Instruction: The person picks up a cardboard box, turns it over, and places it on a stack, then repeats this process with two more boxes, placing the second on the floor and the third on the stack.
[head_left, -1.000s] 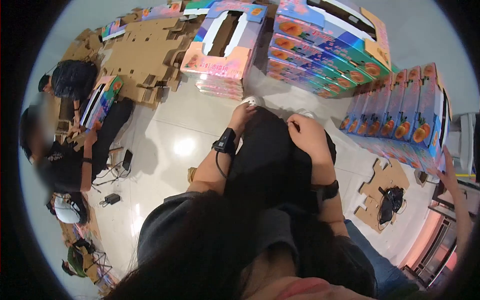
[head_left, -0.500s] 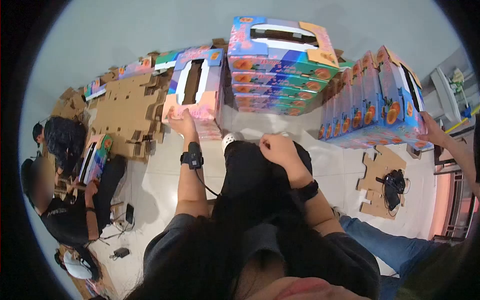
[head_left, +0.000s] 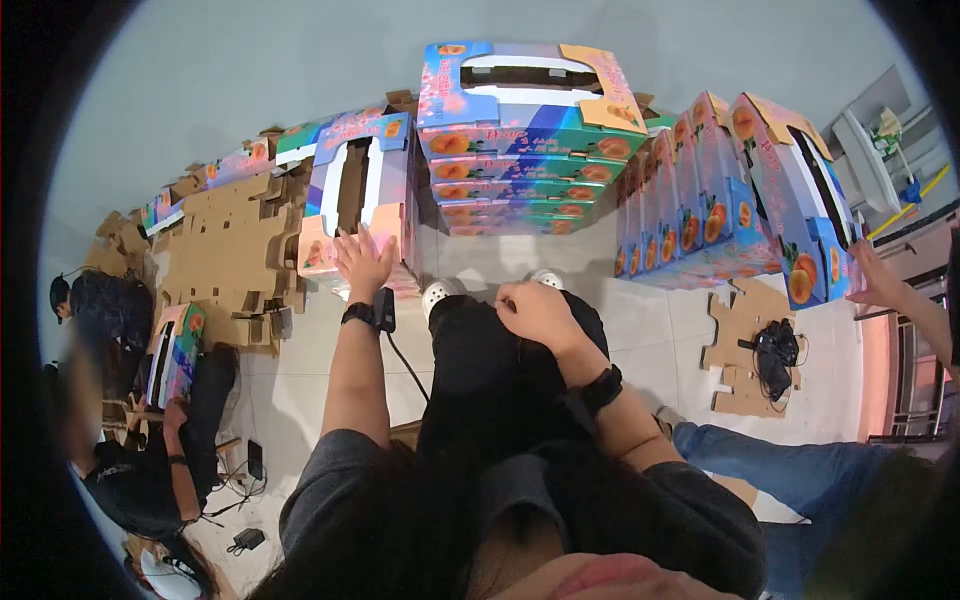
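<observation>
My left hand [head_left: 363, 262] lies with its fingers spread on the near end of a printed cardboard fruit box [head_left: 312, 210], the top one of a stack to my left. This box has a long opening in its top with white flaps along it. My right hand [head_left: 537, 314] rests on my knee with its fingers curled in and nothing visible in them. Ahead of me stands a taller stack of the same peach-printed boxes [head_left: 530, 145], touched by neither hand.
On the right, another person's hand [head_left: 878, 275] holds a tilted box [head_left: 785, 190] beside a row of upright boxes [head_left: 690, 215]. Flattened cardboard [head_left: 225, 235] lies on the left. Further left, a seated person has a box [head_left: 178, 355]. A black cable bundle [head_left: 775, 355] sits on cardboard.
My left hand has gone from the box's near edge to lying spread on its end. The other person's box at right has tipped away from the row. My right hand stays on my knee.
</observation>
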